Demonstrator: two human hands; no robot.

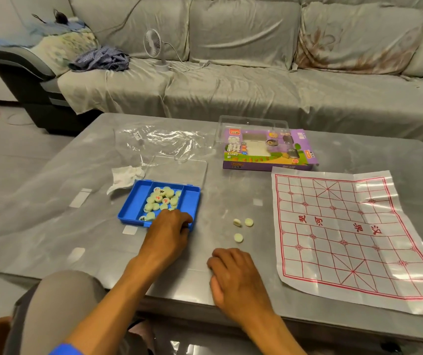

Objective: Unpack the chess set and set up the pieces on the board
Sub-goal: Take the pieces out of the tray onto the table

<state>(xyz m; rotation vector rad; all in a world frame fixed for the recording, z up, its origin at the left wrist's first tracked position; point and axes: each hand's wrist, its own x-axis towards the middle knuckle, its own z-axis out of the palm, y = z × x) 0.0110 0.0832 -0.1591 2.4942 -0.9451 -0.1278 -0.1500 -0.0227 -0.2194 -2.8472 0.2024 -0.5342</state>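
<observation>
- Head view: the left hand (pixel 169 230) reaches into the near right corner of the blue tray (pixel 134 201), its fingers curled down over the rim; whether they already pinch a piece cannot be told, since the fingertips are hidden behind the knuckles.
- The heap of pieces (pixel 161 202) lies just beyond that hand, in the tray's middle compartment, so the left hand is much the nearer one to it.
- The right hand (pixel 233 275) rests on the table (pixel 51 213) with fingers loosely curled, holding nothing visible.
- Three loose pieces (pixel 242 226) lie on the table just beyond the right hand, between the tray and the board (pixel 346 239).
- The board lies well to the right of the tray, with its long axis running away from the person, tilted a little.
- The pieces are small, pale green-white discs, some showing red or black characters on top.
- The board is a thin, creased sheet with a red grid, and no piece stands on it yet.
</observation>
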